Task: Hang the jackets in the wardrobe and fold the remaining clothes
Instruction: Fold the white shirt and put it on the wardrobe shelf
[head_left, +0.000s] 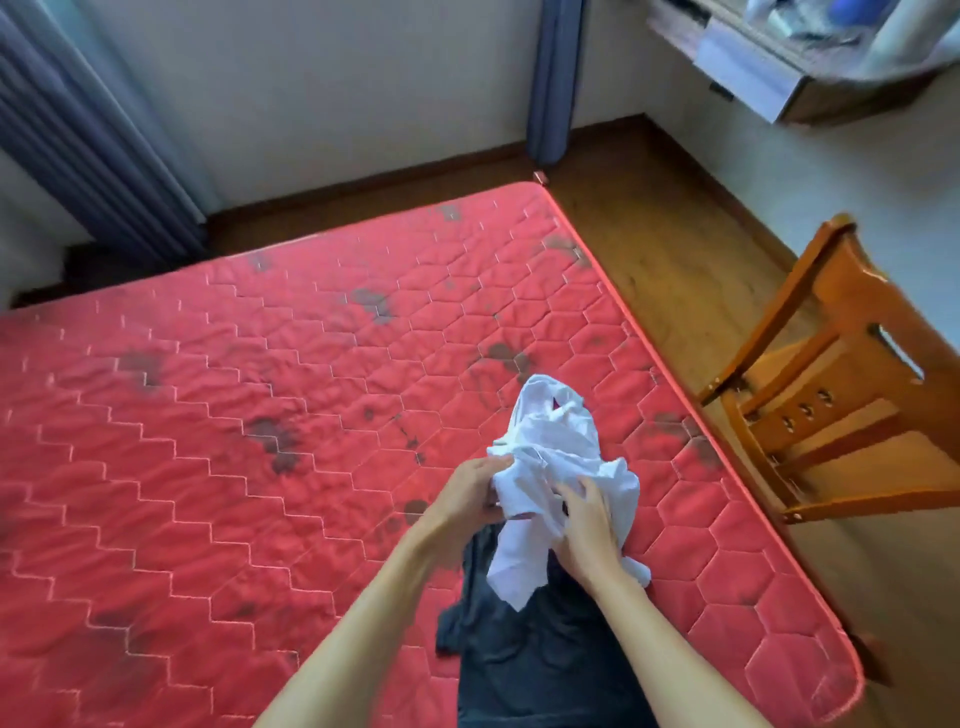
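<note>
Crumpled white garment, thin and soft, bunched into an irregular lump with one end poking upward and a flap hanging low; exact kind hard to tell from the folds. Gripped at its left edge by the left hand, fingers curled and pinching the cloth, and pressed from the right by the right hand, fingers spread across the fabric with tips tucked into the creases. Held just above the near right part of a bare red mattress, quilted in a hexagon pattern with pale stitching and blotched with dark stains. Beneath the forearms, a dark grey garment lying flat and smooth on the mattress, lower edge cut off by the frame. To the right, brown wooden floor and a wooden chair with slatted frame, partly cropped. Beyond, pale walls, blue-grey curtains at left, a wall-mounted shelf at upper right with blurred contents, impossible to identify.
</note>
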